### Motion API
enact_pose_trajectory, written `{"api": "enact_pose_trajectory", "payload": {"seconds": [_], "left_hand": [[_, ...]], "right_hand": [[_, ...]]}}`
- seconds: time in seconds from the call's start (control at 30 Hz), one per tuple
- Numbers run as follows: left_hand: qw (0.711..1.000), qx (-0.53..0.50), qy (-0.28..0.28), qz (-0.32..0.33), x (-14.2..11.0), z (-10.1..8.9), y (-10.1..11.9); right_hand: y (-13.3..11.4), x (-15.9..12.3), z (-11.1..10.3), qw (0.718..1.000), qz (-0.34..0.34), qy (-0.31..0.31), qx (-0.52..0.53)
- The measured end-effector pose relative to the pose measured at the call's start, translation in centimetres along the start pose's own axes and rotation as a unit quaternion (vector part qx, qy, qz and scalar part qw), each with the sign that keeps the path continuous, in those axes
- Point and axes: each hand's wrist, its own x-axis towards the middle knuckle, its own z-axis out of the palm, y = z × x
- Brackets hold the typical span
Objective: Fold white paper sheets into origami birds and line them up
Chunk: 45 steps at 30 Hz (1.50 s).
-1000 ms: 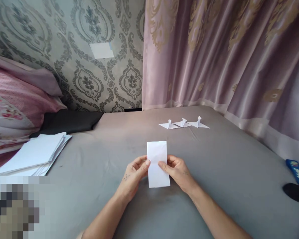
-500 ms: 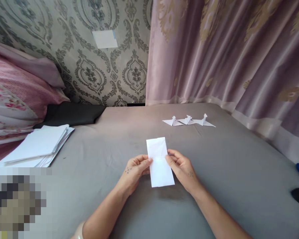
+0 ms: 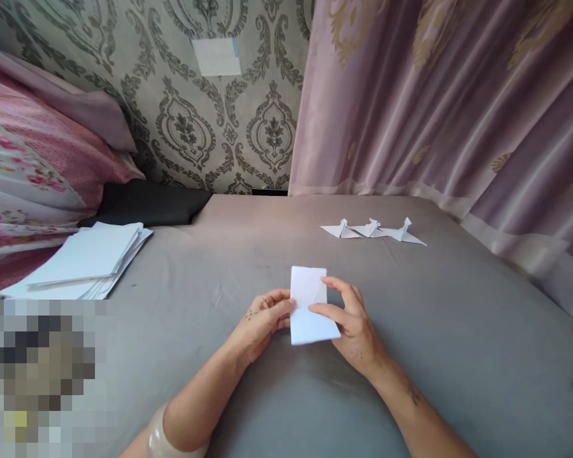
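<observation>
Folded white paper (image 3: pixel 308 290), oblong, face tilted up, between left hand (image 3: pixel 266 315) and right hand (image 3: pixel 358 326).

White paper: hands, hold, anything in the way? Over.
Left hand pinching white paper by its left edge. Right hand touching its front and right edge. Nothing seen in the way; three folded paper figures beyond.

Soft light, faint shadows, pixelated lower-left patch (image 3: pixel 42 375)

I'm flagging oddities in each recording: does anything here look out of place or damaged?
Slightly: the paper stack at the left is untidy, its edges out of line. A pixelated patch at lower left hides that corner. The held folded paper shows no visible tear.
</observation>
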Motion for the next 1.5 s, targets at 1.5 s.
{"api": "enact_pose_trajectory", "payload": {"seconds": [1.5], "left_hand": [[0.996,-0.044,-0.062,0.047,-0.4,0.8,-0.4]], "right_hand": [[-2.0,0.7,0.5,0.904,0.346,0.113,0.224]]}}
